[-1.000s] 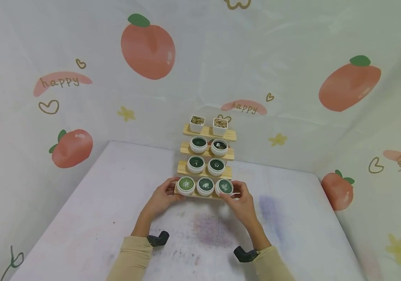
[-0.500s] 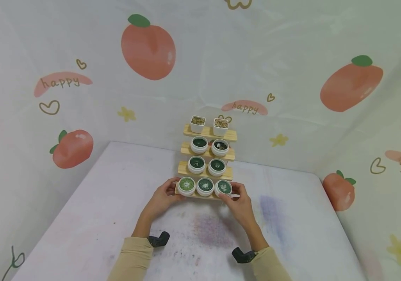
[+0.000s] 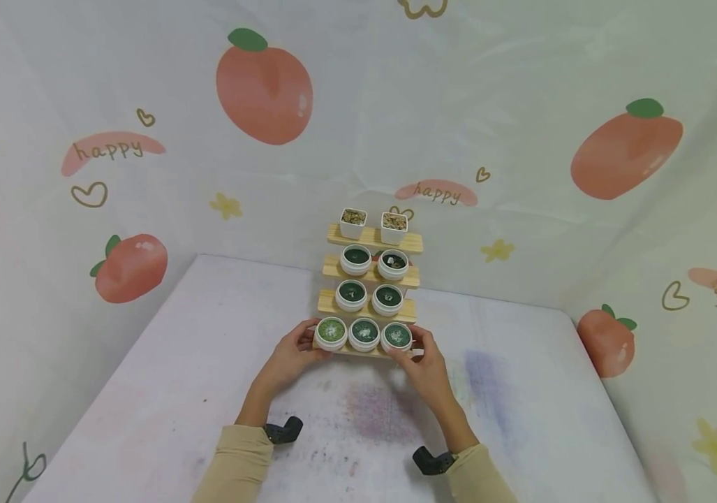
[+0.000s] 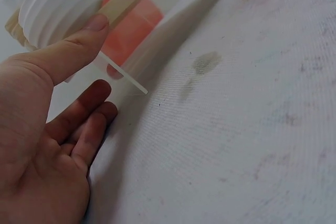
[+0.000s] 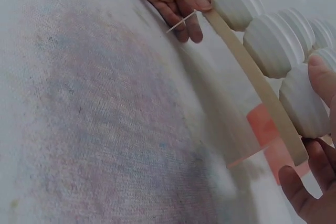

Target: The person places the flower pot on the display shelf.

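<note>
A tiered display stand with pale wooden shelves and clear side panels stands toward the back of the table. Three round ribbed white pots line its bottom shelf: a left pot with light green contents, a middle pot and a right pot with darker green. My right hand holds the right pot, thumb in front and fingers behind. My left hand grips the left end of the bottom shelf, thumb along its front edge beside the left pot; the index finger is hidden behind.
On the upper shelves stand several more round white pots and two square white pots with brownish contents. A white cloth with purple stains covers the table. Behind hangs a fruit-printed white backdrop.
The three bottom-row pots have slid slightly left along the shelf, and my right hand has moved left with the right pot. My left hand stays nearly still at the shelf's end.
</note>
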{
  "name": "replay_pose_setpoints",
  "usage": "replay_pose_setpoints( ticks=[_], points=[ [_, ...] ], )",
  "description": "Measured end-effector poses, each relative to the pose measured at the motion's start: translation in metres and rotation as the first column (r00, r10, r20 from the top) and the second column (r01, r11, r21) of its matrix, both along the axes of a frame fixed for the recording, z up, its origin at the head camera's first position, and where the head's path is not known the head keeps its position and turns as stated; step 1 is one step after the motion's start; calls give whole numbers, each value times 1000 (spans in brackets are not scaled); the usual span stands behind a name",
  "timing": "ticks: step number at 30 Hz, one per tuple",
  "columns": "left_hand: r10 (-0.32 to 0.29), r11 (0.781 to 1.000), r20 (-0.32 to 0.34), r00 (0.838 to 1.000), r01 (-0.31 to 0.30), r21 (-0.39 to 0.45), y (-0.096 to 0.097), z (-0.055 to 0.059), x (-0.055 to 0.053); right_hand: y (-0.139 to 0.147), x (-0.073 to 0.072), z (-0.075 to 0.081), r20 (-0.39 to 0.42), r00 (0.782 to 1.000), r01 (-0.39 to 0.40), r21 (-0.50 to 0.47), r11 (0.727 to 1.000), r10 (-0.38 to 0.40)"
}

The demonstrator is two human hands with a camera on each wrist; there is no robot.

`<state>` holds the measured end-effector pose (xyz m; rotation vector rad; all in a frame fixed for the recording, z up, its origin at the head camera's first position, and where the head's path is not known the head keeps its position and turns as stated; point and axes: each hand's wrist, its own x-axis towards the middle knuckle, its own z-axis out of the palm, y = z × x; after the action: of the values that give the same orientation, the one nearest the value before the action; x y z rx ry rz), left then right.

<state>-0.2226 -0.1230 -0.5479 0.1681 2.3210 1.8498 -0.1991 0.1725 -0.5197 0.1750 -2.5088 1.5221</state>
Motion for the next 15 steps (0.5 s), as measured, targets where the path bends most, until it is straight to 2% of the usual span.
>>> replay_pose_setpoints(
  ticks=[7, 11, 15],
  points=[
    [17, 999, 5, 1000, -17, -27, -2, 0, 2, 0, 2, 6, 44, 999, -28, -20, 999, 29],
    [-3, 999, -22, 1000, 2, -44, -1, 3, 4, 1, 4, 10, 52, 998, -41, -28, 999, 43],
    [-8, 994, -60, 998, 2, -109, -2, 6, 6, 4, 3, 11, 65, 996, -66, -2, 998, 66]
  ],
)
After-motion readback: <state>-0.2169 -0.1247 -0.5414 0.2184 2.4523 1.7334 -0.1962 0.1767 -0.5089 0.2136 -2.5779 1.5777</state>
